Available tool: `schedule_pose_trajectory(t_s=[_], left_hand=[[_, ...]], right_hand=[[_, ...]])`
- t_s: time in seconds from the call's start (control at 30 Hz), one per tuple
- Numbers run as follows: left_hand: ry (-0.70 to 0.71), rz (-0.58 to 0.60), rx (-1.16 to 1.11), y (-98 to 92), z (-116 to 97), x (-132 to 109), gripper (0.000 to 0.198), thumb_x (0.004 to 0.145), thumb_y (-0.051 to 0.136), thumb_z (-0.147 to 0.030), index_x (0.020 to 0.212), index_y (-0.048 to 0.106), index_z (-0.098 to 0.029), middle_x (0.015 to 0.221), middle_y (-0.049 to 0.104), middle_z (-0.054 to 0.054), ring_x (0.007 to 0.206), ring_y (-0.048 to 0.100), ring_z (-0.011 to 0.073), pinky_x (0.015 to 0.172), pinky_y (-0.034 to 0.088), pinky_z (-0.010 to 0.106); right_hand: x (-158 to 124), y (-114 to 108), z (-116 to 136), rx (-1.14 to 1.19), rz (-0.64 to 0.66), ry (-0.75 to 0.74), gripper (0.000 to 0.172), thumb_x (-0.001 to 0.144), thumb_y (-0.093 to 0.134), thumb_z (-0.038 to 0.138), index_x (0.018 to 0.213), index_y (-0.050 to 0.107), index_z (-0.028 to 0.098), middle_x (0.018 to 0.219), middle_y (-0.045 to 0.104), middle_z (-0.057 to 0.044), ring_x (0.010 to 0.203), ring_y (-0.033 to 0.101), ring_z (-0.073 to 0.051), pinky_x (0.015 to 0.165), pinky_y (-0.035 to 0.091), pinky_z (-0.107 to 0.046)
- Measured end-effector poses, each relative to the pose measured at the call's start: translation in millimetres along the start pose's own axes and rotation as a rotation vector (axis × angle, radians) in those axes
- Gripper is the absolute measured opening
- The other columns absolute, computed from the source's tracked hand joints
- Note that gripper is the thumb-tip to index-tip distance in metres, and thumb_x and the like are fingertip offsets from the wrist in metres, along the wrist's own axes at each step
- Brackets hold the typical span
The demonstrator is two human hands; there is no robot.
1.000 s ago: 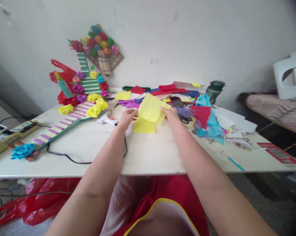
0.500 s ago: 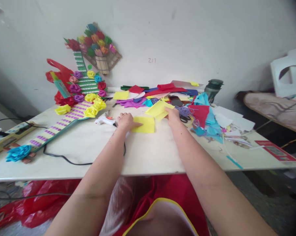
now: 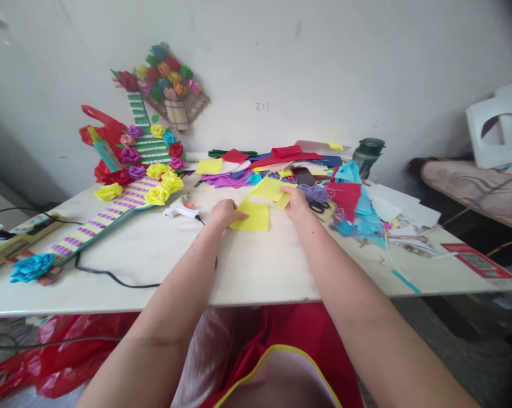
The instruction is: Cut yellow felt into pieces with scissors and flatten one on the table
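My left hand [image 3: 224,215] is closed at the left edge of a yellow crepe-paper square [image 3: 255,217], thumb on top and fingers curled. The square's upper corner looks lifted slightly off the table. Between the thumb and fingers of my right hand [image 3: 295,203] are more yellow crepe-paper pieces [image 3: 265,188], held just behind and right of the square; how many is unclear. A white glue gun [image 3: 181,209] lies left of my left hand. Black-handled scissors [image 3: 318,208] and tangled purple yarn [image 3: 318,192] sit right of my right hand.
Stacked coloured paper [image 3: 228,177] runs along the wall. At left stands a flower-decorated guitar shape [image 3: 124,199] beside a power strip [image 3: 22,233]. A dark bottle [image 3: 367,156], blue paper scraps [image 3: 366,218] and white sheets [image 3: 402,205] occupy the right. A black cord [image 3: 118,279] crosses the table.
My left hand has gone from fingers spread over the square to gripping its edge, and the square has tilted. My right hand's yellow pieces have shifted slightly left.
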State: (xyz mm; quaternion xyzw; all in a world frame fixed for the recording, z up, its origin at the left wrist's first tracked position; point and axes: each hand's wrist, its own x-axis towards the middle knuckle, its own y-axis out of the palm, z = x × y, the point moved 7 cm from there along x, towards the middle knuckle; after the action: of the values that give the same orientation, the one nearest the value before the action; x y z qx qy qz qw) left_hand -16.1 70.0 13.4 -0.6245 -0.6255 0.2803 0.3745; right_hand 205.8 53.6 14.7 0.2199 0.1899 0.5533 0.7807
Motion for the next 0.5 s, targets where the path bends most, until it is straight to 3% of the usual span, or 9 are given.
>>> schedule_pose_trajectory(t_s=[0.2, 0.4, 0.43, 0.5], left_hand=[[0.019, -0.090, -0.216, -6.6, -4, -2, 0.035, 0.041, 0.078, -0.030, 0.055, 0.048, -0.021, 0.054, 0.048, -0.004, 0.057, 0.046, 0.0146, 0.051, 0.031, 0.024], [-0.035, -0.073, -0.295, -2.4, 3, 0, 0.031, 0.043, 0.077, -0.025, 0.058, 0.050, -0.021, 0.054, 0.049, -0.004, 0.054, 0.045, 0.0127, 0.049, 0.031, 0.023], [-0.036, -0.078, -0.300, -2.4, 4, 0, 0.031, 0.044, 0.077, -0.024, 0.058, 0.050, -0.021, 0.054, 0.049, -0.004, 0.054, 0.045, 0.0129, 0.050, 0.032, 0.023], [-0.040, -0.099, -0.298, -3.4, 4, 0, 0.029, 0.045, 0.076, -0.023, 0.057, 0.050, -0.021, 0.054, 0.049, -0.004, 0.056, 0.047, 0.0137, 0.051, 0.033, 0.023]], right_hand=[[-18, 21, -9, -0.030, 0.189, 0.147, 0.015, 0.074, 0.045, 0.010, 0.081, 0.058, 0.014, 0.066, 0.067, -0.005, 0.073, 0.064, -0.019, 0.068, 0.055, -0.037], [-26, 29, -33, -0.065, 0.354, 0.351, 0.017, 0.076, 0.045, 0.010, 0.084, 0.059, 0.014, 0.067, 0.066, -0.006, 0.069, 0.064, -0.019, 0.066, 0.055, -0.039], [-24, 27, -36, -0.097, 0.340, 0.375, 0.017, 0.075, 0.046, 0.009, 0.084, 0.059, 0.013, 0.067, 0.066, -0.007, 0.068, 0.064, -0.019, 0.066, 0.055, -0.039], [-14, 13, -33, -0.181, 0.175, 0.320, 0.016, 0.072, 0.047, 0.005, 0.081, 0.058, 0.013, 0.065, 0.064, -0.005, 0.065, 0.064, -0.017, 0.065, 0.055, -0.037]])
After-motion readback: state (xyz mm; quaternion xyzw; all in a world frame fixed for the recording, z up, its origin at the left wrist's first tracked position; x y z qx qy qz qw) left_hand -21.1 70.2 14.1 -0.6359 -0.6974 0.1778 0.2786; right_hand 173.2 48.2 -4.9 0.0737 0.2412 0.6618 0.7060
